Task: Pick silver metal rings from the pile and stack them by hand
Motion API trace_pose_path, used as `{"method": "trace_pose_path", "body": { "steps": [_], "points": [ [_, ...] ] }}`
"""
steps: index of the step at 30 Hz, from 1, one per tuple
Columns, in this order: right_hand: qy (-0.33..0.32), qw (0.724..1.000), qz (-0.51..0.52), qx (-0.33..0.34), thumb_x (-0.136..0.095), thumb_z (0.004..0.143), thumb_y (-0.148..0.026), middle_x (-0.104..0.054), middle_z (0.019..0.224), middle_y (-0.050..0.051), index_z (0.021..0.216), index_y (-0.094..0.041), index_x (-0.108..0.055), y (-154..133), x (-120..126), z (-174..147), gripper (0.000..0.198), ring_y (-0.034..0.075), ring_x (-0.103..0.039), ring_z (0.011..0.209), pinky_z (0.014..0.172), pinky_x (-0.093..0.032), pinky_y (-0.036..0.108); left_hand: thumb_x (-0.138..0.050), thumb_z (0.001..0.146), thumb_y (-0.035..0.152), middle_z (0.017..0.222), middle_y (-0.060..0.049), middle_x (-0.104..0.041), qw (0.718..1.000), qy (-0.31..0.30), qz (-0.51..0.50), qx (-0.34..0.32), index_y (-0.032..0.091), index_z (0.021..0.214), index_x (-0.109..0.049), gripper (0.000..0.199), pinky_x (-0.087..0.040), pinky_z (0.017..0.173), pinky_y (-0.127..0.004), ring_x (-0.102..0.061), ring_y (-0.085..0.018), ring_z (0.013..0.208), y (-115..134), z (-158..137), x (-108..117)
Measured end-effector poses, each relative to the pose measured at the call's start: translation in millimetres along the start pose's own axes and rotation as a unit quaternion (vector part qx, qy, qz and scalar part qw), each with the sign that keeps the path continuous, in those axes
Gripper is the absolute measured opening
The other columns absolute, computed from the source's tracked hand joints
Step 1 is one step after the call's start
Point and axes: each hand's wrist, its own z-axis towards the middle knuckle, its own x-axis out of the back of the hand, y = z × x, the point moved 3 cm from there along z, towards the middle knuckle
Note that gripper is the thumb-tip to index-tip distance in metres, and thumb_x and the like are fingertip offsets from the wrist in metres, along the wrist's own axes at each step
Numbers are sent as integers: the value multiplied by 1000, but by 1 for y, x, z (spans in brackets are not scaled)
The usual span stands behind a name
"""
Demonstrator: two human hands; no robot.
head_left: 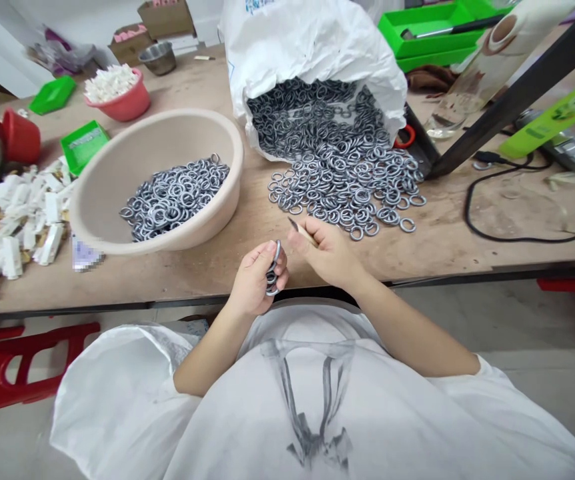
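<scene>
My left hand (251,283) is closed around several grey metal rings (271,275) just above the table's front edge. One ring stands up between thumb and fingers. Close beside it, my right hand (336,259) grips a short tool (307,235) with a pale handle and a dark pointed tip; its exact kind is unclear. The tip points toward the rings without touching them. Behind my right hand, a pile of loose grey rings (342,180) spills from a white sack (312,47). On the left, a large beige basin (92,200) contains more rings (177,197).
White plastic parts (12,227) are heaped at the left, near a green tray (85,143) and a pink bowl (130,103) of white pieces. A dark slanted post (512,93) and a black cable (472,227) are on the right. Red stools (32,367) stand below the table.
</scene>
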Motion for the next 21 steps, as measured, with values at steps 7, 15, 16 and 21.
{"method": "trace_pose_path", "body": {
  "steps": [7,15,16,21],
  "points": [
    [-29,961,-250,118,-42,98,-56,-54,68,2,69,-19,-55,-17,-4,-18,48,13,-43,62,59,-26,27,-75,75,51,49,7,-45,999,30,-30,18,18,70,-50,42,-28,36,-17,-42,-6,36,-5,1,3],
    [-36,952,-284,114,-42,97,-55,-55,65,2,67,-19,-56,-18,-6,-18,50,13,-43,60,59,-24,28,-76,73,52,48,7,-45,999,42,-23,27,18,72,-51,43,-27,35,-17,-42,-6,35,-4,0,1],
    [-36,952,-283,113,-42,97,-55,-55,65,2,66,-19,-56,-18,-7,-19,49,13,-43,60,59,-24,28,-76,73,53,49,7,-45,999,44,-20,24,18,72,-51,43,-27,35,-17,-42,-6,35,-4,0,2],
    [1,958,-285,28,-42,97,-55,-53,59,1,65,-20,-55,-3,5,-8,50,14,-43,56,57,-21,29,-77,73,53,53,6,-46,1000,26,1,13,17,68,-49,46,-26,35,-16,-44,-5,38,-6,-4,2]
  ]
}}
